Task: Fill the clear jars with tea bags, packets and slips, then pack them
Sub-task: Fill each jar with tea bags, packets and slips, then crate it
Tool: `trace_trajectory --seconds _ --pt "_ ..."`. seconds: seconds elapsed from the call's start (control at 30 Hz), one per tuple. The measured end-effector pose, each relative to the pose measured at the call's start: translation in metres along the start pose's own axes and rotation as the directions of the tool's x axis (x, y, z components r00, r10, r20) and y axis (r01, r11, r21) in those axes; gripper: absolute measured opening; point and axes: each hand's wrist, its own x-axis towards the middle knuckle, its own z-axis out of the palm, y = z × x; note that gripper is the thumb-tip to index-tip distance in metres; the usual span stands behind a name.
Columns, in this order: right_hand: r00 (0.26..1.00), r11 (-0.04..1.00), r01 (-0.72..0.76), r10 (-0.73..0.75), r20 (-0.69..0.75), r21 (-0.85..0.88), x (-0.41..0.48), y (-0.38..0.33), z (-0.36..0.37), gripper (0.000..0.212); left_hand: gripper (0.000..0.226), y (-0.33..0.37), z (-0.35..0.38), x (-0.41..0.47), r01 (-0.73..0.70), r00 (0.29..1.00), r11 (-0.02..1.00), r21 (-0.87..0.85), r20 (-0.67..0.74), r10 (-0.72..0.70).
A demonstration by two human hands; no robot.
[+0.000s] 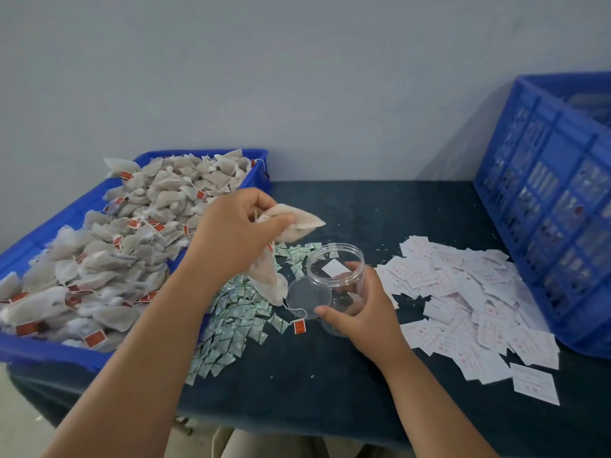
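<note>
the left hand (pixel 231 233) was over the middle of the worktop (pixel 330 375), just beside the right wall of the blue tray (pixel 49 226) that stood along the left edge. its fingers and thumb were curled and pinched a few tea bags (pixel 297 223) by their upper corners. one bag hung down lower, and its string with a red tag (pixel 299 326) reached the cloth. the right hand (pixel 360 309) gripped the clear jar (pixel 334 276) round its wall, thumb on the near side and fingers on the far side. the jar was tilted, with its open mouth toward the bags. inside it one white piece showed, probably a slip. a clear round lid (pixel 307 292), as it seemed, lay just beside the jar. the green packets (pixel 228 325) lay in a heap between tray and jar, and the white slips (pixel 463 292) were spread toward the right edge, in front of the blue crate (pixel 545 193). i judged the bags to be very light and soft, a thin mesh that can tear or spill. so a gentle pinch at a corner or seam was better than a squeeze on the belly. the strings could catch on the rim of the jar. the jar looked like stiff, smooth, thin plastic, light and somewhat slippery, so a hold round the middle of its wall was the safe one.
</note>
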Motion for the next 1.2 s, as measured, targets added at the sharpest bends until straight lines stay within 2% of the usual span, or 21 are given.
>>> trace_trajectory --seconds 0.07,0.13,0.2,0.27,0.33,0.4,0.43,0.5,0.57,0.63,0.7,0.77,0.8,0.87,0.93,1.0,1.03,1.07,1.1,1.13,1.2 --pt "1.0 1.0 0.008 -0.008 0.015 -0.013 -0.001 -0.001 0.0 0.076 0.017 0.015 0.004 0.001 -0.066 0.995 0.998 0.013 0.074 0.065" --pt "1.0 1.0 0.013 -0.013 0.027 -0.015 -0.002 -0.003 0.0 0.077 0.014 0.026 0.015 0.001 -0.124 0.968 0.984 0.125 0.233 0.092" --pt "0.999 1.0 0.024 -0.023 0.023 -0.015 -0.002 -0.002 -0.001 0.078 0.017 0.032 0.029 0.0 -0.192 0.888 0.937 0.292 0.458 0.039" --pt "0.999 0.999 0.034 -0.034 0.011 -0.014 -0.002 -0.002 -0.001 0.079 0.03 0.029 0.041 -0.001 -0.223 0.822 0.906 0.359 0.568 -0.023" --pt "1.0 1.0 0.031 -0.031 0.0 0.001 -0.002 -0.001 0.0 0.08 0.04 0.025 0.043 -0.001 -0.165 0.872 0.945 0.282 0.489 0.007" --pt "0.999 0.999 0.032 -0.031 -0.009 0.007 -0.001 0.0 0.001 0.08 0.036 0.025 0.038 0.001 -0.077 0.964 0.991 0.114 0.264 0.044" --pt "0.999 0.999 0.033 -0.033 -0.009 0.005 -0.001 0.001 0.001 0.079 0.035 0.025 0.035 0.003 -0.051 0.988 0.999 0.018 0.149 0.048" --pt "0.999 0.999 0.032 -0.032 -0.008 -0.007 -0.001 0.002 0.001 0.08 0.038 0.027 0.028 0.007 -0.063 0.998 0.984 -0.167 -0.025 0.06" --pt "0.999 0.999 0.035 -0.035 -0.011 -0.022 0.0 0.002 0.001 0.08 0.037 0.031 0.024 0.009 -0.087 0.993 0.954 -0.287 -0.097 0.062" --pt "0.999 0.999 0.04 -0.04 -0.014 -0.01 0.0 0.002 0.0 0.079 0.032 0.034 0.029 0.006 -0.101 0.995 0.954 -0.283 -0.035 0.094" --pt "0.999 0.999 0.033 -0.033 -0.015 0.014 -0.001 0.001 0.0 0.078 0.021 0.032 0.038 0.001 -0.149 0.973 0.984 -0.093 0.166 0.163" --pt "1.0 0.999 0.026 -0.026 -0.006 0.021 0.0 0.0 0.001 0.08 0.014 0.026 0.044 -0.005 -0.264 0.891 0.956 0.132 0.413 0.189" --pt "1.0 0.999 0.031 -0.031 0.001 0.013 0.0 0.0 0.001 0.082 0.016 0.021 0.046 -0.007 -0.305 0.846 0.934 0.187 0.504 0.175" --pt "0.999 0.999 0.044 -0.044 0.009 -0.001 0.0 0.001 0.001 0.083 0.024 0.016 0.044 -0.011 -0.298 0.792 0.943 0.15 0.591 0.156" --pt "0.999 0.999 0.038 -0.038 0.0 0.0 0.0 -0.001 0.001 0.081 0.028 0.015 0.042 -0.013 -0.252 0.801 0.968 -0.004 0.561 0.21" --pt "0.999 0.999 0.037 -0.037 -0.01 0.01 -0.001 -0.001 0.0 0.08 0.025 0.007 0.043 -0.007 -0.22 0.911 0.969 -0.114 0.333 0.246" --pt "0.999 0.999 0.038 -0.037 -0.009 0.017 -0.001 0.0 0.0 0.08 0.024 -0.002 0.043 -0.002 -0.19 0.953 0.975 -0.117 0.217 0.212" --pt "0.999 0.999 0.036 -0.036 -0.008 0.02 -0.001 0.0 0.0 0.081 0.025 -0.013 0.042 0.002 -0.148 0.974 0.987 -0.063 0.161 0.156" --pt "0.999 0.999 0.033 -0.033 -0.008 0.021 -0.001 0.0 0.0 0.081 0.027 -0.026 0.041 0.006 -0.114 0.977 0.991 0.066 0.189 0.1" --pt "1.0 0.999 0.028 -0.028 -0.01 0.022 -0.001 0.0 0.001 0.082 0.03 -0.04 0.042 0.008 -0.108 0.955 0.962 0.25 0.294 0.031" --pt "1.0 1.0 0.017 -0.017 -0.013 0.024 -0.001 -0.001 0.001 0.083 0.027 -0.068 0.051 0.006 -0.16 0.85 0.839 0.52 0.504 -0.151"
